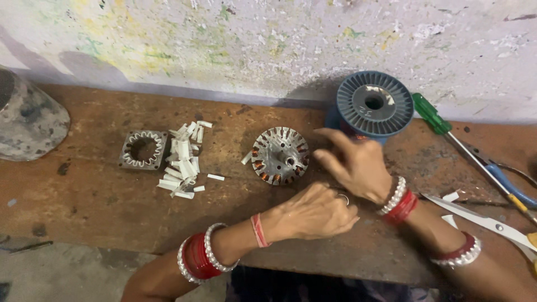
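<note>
Resting my left hand (316,212) loosely curled and empty on the bench (100,190), I am reaching my open, empty right hand (355,165) beside the wound metal core (279,155) to steady it.

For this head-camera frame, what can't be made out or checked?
- Left hand: fingers curled under, so its palm and any contents are hidden.
- Right hand: its back hides any contact with the round wound core.
- Scissors: handles cut off by the right edge.
- Grey object: cut off by the left edge.
</note>
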